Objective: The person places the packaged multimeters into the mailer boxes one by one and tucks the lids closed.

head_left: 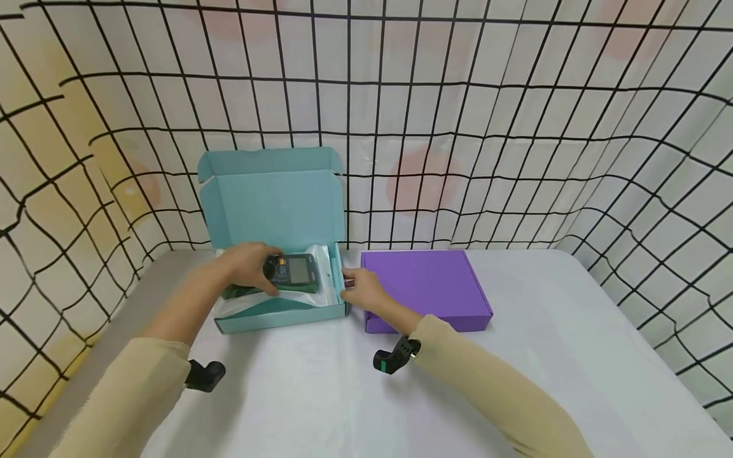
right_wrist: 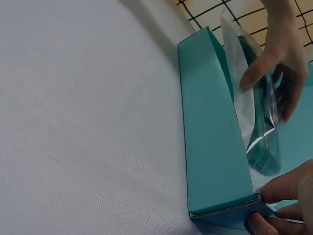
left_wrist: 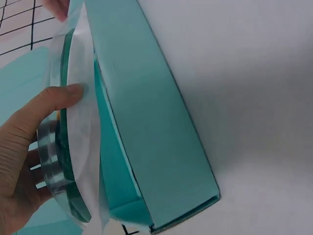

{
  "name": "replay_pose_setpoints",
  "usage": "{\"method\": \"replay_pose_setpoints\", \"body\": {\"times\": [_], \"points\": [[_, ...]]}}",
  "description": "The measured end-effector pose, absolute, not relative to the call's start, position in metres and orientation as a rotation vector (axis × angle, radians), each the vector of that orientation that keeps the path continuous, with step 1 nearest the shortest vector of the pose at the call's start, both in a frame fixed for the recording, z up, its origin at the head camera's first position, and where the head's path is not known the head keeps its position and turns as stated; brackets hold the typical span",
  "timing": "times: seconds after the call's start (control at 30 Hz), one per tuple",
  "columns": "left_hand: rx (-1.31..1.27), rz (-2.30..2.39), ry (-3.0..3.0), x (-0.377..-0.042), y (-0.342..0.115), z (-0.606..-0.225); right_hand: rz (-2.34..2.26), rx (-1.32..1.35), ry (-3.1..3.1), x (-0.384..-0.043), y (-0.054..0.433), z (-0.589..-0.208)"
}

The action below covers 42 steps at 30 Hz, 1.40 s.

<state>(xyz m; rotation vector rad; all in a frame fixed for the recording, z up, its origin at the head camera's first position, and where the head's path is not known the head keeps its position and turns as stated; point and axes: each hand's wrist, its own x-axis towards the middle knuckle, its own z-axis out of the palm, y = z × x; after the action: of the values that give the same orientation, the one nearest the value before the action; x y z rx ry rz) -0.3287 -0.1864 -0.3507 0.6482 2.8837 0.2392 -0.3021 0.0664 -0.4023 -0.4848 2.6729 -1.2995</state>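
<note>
An open teal box (head_left: 286, 319) stands on the table with its lid (head_left: 263, 207) raised against the grid. Over its inside, my left hand (head_left: 247, 266) grips a bagged multimeter (head_left: 298, 270), dark with a grey screen, small buttons and a green edge. The thumb presses the white side of its plastic bag (left_wrist: 80, 132) in the left wrist view, with the fingers on the far side. My right hand (head_left: 363, 289) pinches the box's right side wall near the front corner, thumb inside and fingers outside in the right wrist view.
A closed purple box (head_left: 424, 280) lies just right of the teal one, partly under my right forearm. Black wire grid (head_left: 420, 152) walls the white table (head_left: 544, 356) at the back and both sides. Each wrist wears a black camera strap (head_left: 401, 353).
</note>
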Motion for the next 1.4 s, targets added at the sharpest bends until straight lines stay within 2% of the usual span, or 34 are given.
{"method": "replay_pose_setpoints", "body": {"times": [0.67, 1.4], "points": [[0.622, 0.304, 2.816, -0.332, -0.182, -0.372, -1.255, -0.515, 2.694, -0.301, 0.066, -0.4], [0.717, 0.535, 2.81, -0.339, -0.183, -0.401, -1.275, -0.49, 2.692, -0.299, 0.067, -0.402]]}}
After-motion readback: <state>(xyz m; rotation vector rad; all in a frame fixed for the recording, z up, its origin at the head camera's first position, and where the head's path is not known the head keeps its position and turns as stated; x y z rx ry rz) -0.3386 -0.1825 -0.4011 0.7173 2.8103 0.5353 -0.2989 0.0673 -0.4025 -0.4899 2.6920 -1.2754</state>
